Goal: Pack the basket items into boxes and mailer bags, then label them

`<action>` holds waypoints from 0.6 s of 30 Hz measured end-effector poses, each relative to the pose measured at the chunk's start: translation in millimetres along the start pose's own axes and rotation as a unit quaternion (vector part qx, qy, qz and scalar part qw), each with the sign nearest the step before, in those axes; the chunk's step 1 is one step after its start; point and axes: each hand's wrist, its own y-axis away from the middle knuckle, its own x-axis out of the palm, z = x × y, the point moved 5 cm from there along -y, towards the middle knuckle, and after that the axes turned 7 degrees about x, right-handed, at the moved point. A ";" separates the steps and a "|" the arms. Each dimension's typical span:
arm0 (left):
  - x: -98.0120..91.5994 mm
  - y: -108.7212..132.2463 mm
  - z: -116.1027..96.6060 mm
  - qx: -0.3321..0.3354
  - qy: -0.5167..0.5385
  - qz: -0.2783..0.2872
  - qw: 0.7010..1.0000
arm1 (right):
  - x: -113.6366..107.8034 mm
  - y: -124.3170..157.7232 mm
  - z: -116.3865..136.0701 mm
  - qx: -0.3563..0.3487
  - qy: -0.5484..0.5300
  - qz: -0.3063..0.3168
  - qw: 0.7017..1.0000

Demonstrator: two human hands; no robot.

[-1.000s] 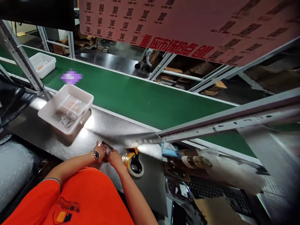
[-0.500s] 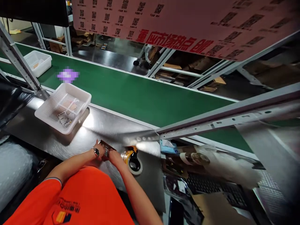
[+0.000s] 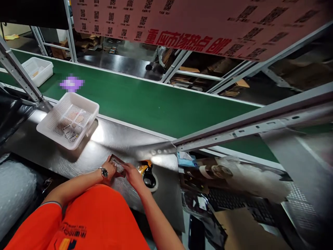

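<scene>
Left fingers (image 3: 111, 169) and right fingers (image 3: 127, 168) pinching small brown box (image 3: 113, 159), tape dispenser (image 3: 148, 173) nearby

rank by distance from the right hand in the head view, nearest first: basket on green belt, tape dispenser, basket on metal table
1. Tape dispenser, just right of the right hand
2. Basket on metal table, ahead and left
3. Basket on green belt, farther ahead and left

We record the belt (image 3: 156, 106) as plain green; nearer basket (image 3: 52, 130) white, latticed. Sign (image 3: 161, 26): pink, red characters (image 3: 189, 41), black code squares (image 3: 111, 16) in rows. We see shirt (image 3: 109, 211) bright orange with dark lettering (image 3: 78, 229); box (image 3: 118, 167) brown; tape dispenser (image 3: 148, 175) yellow and black; tissue pack (image 3: 187, 160) light blue.
</scene>
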 end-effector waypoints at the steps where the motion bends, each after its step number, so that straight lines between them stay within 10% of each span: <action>1: 0.1 -2.2 0.4 -0.002 -0.006 -0.004 1.000 | -8.0 7.5 -8.2 0.019 -0.035 -0.030 0.999; 13: 6.8 -1.8 2.2 -0.004 -0.009 0.003 1.000 | 39.3 -23.1 -4.7 0.039 -0.194 -0.007 0.980; 18: 0.1 26.9 12.1 -0.037 0.086 -0.126 0.988 | 44.8 -9.6 -13.1 -0.001 -0.171 -0.009 0.985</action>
